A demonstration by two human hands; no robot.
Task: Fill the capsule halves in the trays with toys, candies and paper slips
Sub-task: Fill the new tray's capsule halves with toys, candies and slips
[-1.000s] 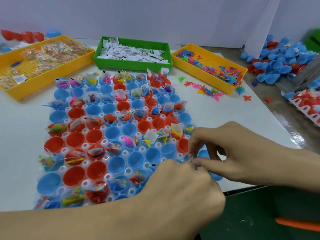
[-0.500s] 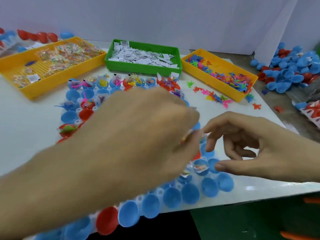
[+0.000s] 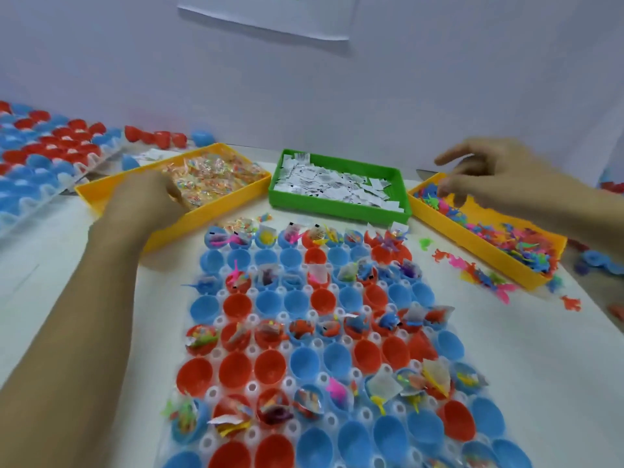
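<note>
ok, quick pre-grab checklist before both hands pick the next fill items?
1. Left hand in the candy bin: ok.
2. Right hand over the toy bin: ok.
3. Either hand holding an item: cannot tell, blurred.
4. Slips in the green bin: ok, plenty.
5. Empty halves left in the tray: ok, many.
6. Toys all in the bin: not ok, some lie on the table.

Left hand (image 3: 148,194) in the candy bin (image 3: 233,204), right hand (image 3: 499,177) over the toy bin (image 3: 489,238), capsule tray (image 3: 216,393) below both hands
</note>
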